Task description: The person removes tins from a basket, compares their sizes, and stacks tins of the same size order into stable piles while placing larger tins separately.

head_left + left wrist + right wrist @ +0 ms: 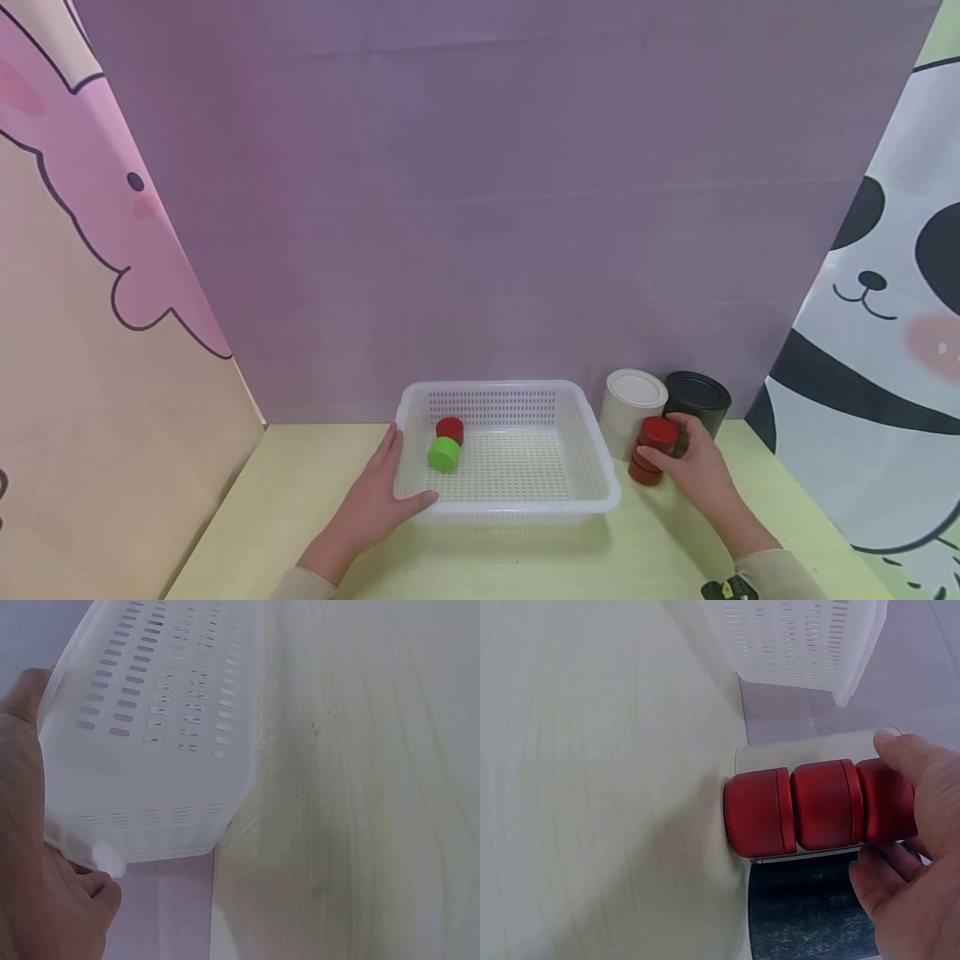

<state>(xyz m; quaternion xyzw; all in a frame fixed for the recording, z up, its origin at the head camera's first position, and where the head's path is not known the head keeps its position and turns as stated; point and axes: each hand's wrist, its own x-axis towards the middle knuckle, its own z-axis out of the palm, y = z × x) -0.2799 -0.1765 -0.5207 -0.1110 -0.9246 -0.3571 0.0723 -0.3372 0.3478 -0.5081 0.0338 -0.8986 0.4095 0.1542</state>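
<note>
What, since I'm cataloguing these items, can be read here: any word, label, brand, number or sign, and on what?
None can be read: the stacked red containers, white can, black can and basket show no readable lettering.
The yellow mark on the black wrist device is too small to make out.

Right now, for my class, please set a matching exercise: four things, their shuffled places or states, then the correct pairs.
1. Green container
2. Left hand
3. Right hand
4. Black can

A. Holding the top red container
B. Standing beside the white can
C. Inside the basket
D. Holding the basket's edge

Pairs: 1-C, 2-D, 3-A, 4-B
</note>
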